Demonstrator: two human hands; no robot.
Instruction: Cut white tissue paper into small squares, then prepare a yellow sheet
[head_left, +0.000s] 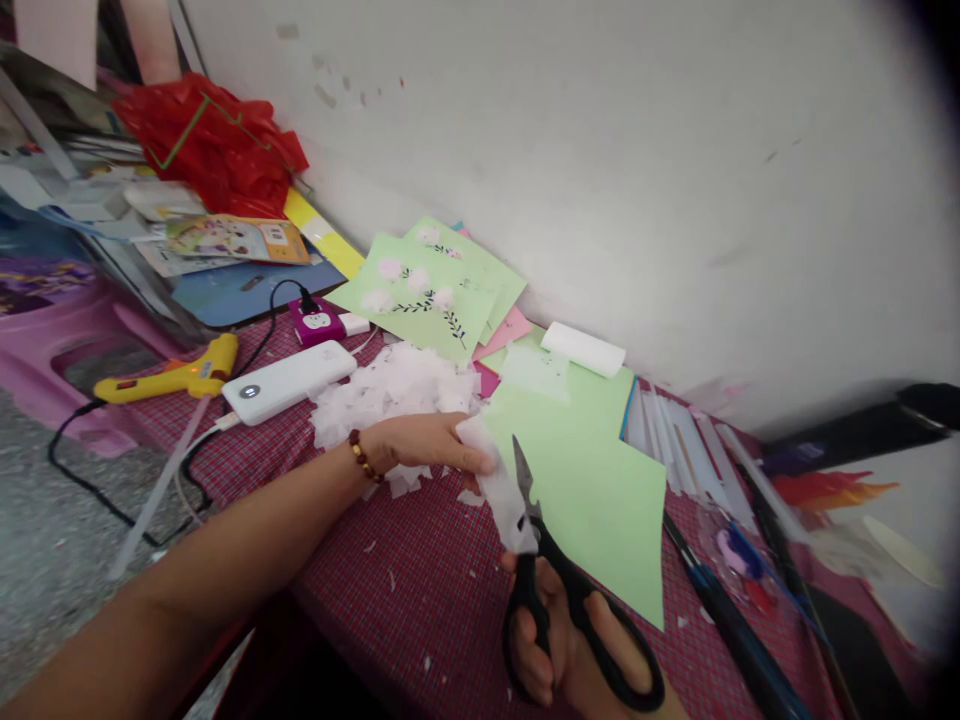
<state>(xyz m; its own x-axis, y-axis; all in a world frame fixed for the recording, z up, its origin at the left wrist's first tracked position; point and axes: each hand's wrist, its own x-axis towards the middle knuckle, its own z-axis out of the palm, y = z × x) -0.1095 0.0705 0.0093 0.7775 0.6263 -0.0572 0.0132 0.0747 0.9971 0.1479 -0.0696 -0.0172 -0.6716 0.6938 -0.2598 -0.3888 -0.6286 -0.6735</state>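
Note:
My left hand [424, 445], with a bead bracelet at the wrist, pinches a strip of white tissue paper [501, 490] over the red checked tablecloth [420, 570]. At the bottom of the view my right hand [559, 650] has its fingers through the black handles of a pair of scissors [559, 590]. The blades point up and meet the lower end of the strip. A pile of white tissue scraps [394, 385] lies just behind my left hand. A plain light green sheet [592, 490] lies flat under and to the right of the scissors.
A white power bank [289, 380] and a yellow glue gun [176, 375] lie at the left with cables. Green cards with paper flowers [420, 290] rest by the wall. A white roll [583, 348], white strips [675, 435], a red bag [214, 145] and a pink stool [52, 340] surround them.

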